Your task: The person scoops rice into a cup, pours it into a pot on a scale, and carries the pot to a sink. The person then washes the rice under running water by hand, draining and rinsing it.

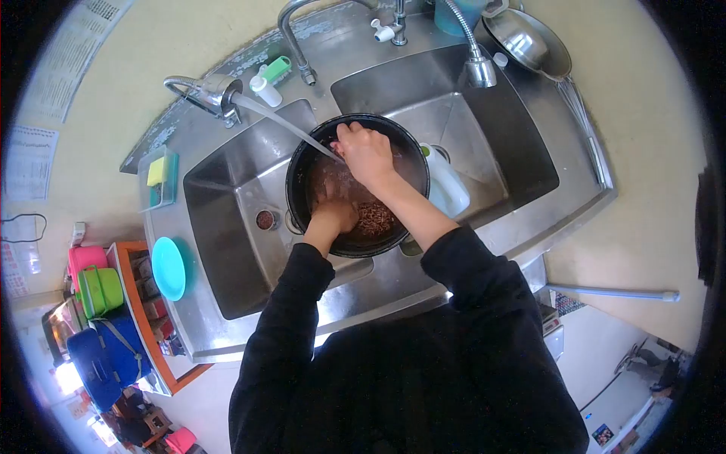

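Note:
A black pot [296,213] stands across the divider of the double sink, holding murky brown water and reddish-brown grains [375,219]. Water from a tap on the left [221,92] pours into it as a slanting stream [287,125]. My left hand [336,213] is dipped in the water beside the grains, its fingers stretched out and blurred under the surface. Over the far side of the pot, my right hand [364,155] is closed with fingers curled. What it holds, if anything, is hidden; a small reddish patch shows at its fingertips.
A white jug [448,184] lies in the right basin against the pot. A strainer [265,219] with brown bits sits in the left basin. On the counter are a turquoise plate [169,268], a sponge box [159,180], a white bottle [265,91], a whisk [586,125] and steel bowls [556,54].

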Tool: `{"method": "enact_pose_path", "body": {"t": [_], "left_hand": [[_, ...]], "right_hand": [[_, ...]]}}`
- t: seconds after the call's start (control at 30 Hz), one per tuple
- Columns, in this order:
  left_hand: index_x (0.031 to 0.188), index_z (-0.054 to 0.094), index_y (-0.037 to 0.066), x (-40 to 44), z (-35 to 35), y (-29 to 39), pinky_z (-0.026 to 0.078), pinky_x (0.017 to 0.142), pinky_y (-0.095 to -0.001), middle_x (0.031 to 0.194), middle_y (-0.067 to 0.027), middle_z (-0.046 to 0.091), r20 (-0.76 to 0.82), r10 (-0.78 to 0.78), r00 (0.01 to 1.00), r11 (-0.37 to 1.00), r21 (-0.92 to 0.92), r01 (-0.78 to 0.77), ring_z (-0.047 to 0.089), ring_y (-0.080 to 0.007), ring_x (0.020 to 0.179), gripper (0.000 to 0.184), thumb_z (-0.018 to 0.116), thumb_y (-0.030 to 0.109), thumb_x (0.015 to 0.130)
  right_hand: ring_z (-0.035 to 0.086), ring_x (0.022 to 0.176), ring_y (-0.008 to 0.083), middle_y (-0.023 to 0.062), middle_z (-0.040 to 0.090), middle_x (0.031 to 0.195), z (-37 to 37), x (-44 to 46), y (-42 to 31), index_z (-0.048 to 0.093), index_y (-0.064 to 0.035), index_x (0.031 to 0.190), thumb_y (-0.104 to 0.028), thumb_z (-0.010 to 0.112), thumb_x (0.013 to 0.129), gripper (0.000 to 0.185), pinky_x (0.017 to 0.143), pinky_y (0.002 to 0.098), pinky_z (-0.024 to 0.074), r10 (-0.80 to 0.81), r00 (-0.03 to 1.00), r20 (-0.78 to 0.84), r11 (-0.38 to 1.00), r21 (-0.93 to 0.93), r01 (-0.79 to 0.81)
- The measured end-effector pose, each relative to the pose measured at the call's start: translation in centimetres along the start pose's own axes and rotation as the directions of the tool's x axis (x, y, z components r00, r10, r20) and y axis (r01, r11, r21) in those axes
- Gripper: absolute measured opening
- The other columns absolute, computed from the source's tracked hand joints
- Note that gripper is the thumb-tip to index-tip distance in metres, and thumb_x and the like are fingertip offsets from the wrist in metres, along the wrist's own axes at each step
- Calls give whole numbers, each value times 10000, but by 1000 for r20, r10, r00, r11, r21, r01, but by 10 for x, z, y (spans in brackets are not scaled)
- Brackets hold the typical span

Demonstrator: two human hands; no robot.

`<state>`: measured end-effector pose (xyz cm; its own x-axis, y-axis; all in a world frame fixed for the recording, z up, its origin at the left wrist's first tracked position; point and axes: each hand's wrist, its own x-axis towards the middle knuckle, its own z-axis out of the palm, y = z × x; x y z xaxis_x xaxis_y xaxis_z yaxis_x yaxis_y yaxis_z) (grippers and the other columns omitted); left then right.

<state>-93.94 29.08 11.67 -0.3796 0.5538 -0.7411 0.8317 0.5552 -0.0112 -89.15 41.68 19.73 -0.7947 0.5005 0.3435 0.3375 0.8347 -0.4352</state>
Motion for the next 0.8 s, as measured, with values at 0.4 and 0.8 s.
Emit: {"method": "enact_pose_path", "body": {"t": [0.4,0.8], "left_hand": [[1403,195,61,-44,-37,20,160,1070,-493,1471,-198,32,-32,-78,996,982,-175,71,107,-426,1328,572,282,333,907],[1367,276,40,-13,-8,10,237,1039,-505,1457,-204,113,-155,11,988,991,-129,-31,224,-435,1291,549,359,299,890]], "right_hand": [[633,572,264,107,614,649,-1,16,3,579,-49,703,-236,602,786,206,505,359,508,-178,980,-85,976,-143,165],[589,587,359,170,579,608,-30,14,-12,580,-45,643,-313,631,797,313,538,428,460,320,920,-227,911,342,-233]]}}
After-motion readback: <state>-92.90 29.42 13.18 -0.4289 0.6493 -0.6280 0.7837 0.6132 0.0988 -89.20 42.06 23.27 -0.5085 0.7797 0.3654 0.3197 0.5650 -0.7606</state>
